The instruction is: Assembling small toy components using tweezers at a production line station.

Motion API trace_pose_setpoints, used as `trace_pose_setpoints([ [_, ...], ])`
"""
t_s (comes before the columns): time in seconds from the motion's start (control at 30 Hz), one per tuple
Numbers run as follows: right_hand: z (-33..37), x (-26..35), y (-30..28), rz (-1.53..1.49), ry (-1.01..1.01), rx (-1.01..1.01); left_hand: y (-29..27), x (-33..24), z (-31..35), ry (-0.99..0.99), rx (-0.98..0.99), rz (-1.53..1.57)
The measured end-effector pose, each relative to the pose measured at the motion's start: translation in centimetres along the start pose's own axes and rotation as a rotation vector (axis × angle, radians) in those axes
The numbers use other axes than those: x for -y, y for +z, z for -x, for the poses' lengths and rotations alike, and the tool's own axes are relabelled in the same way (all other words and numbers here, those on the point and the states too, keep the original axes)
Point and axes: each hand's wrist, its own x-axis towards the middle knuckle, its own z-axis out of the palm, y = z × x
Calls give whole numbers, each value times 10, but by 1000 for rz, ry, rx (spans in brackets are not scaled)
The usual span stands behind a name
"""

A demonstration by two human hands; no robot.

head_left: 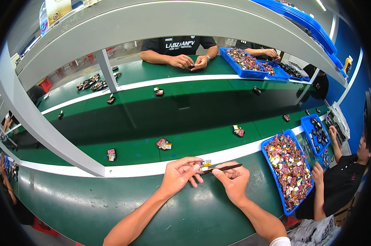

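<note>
Left hand [180, 175]: thumb and fingers pinched on one small part [207, 164], yellow and pale strip showing past the fingertips. Right hand [235, 179]: thumb and fingers closed round one dark slender tool [230, 167], kind uncertain. Location of both items: held up in front of the white rail [138, 170], above the near desk [87, 197], left of a blue tray [291, 212] heaped with similar parts. Step in hand, as judged: working the tool against the part; contact at the tip too small to confirm. Next move seems to call for a steady left pinch and fine control of the tip. Orientation: part points rightward from the left fingertips, long axis roughly crosswise; tool's long axis also crosswise, working end leftward, free end rightward and slightly higher.
</note>
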Motion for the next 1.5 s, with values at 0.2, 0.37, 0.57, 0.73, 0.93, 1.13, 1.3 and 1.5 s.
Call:
trace_pose_setpoints([
  [0.2, -1, 6, -2, 136, -56, 42, 0, 0, 0, 2, -14, 0],
  [0.37, 0, 3, -2, 244, -137, 44, 0, 2, 0, -9, -20, -13],
  [0.57, 0, 3, 1, 380, -297, 23, 3, 2, 0, -19, -38, -13],
  [0.73, -1, 0, 0, 450, -427, 32, 7, 3, 0, -16, -69, -53],
  [0.93, -4, -3, -3, 484, -561, 98, 10, 1, 1, -44, -82, -110],
  [1.13, -4, -3, 0, 499, -576, 85, 12, 3, 1, -45, -116, -128],
  [1.3, -5, -2, 0, 509, -586, 91, 17, 7, 0, -46, -169, -171],
  [1.5, -11, -3, -2, 522, -643, 67, 19, 5, -9, -25, -293, -270],
])
